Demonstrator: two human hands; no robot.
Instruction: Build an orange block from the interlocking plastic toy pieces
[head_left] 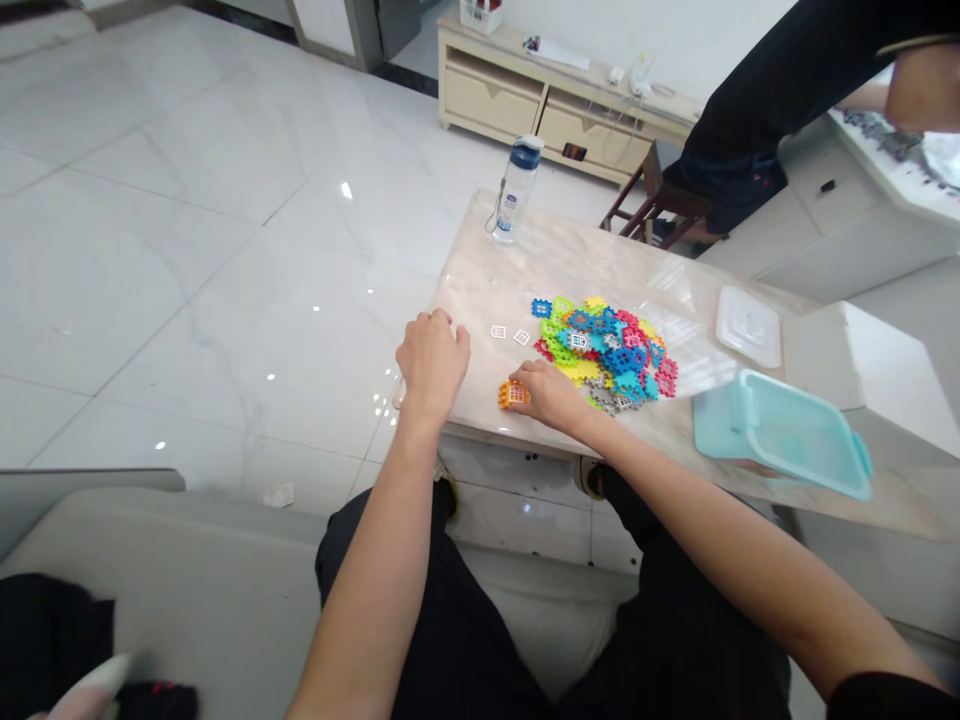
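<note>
Marble-topped table [487, 300], with a heap of colorful plastic building tiles [604, 350] at about 1 o'clock from the right hand [551, 395]. That hand's fingers are closed on an orange tile cluster [513, 395], while the left hand [433, 365] sits curled palm-down, can't tell if it's holding anything.

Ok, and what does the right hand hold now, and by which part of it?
The right hand holds an orange plastic block by its right side.

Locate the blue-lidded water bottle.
In the head view, the water bottle stands at the far left corner of the marble table, beyond the plastic building tiles.
</note>
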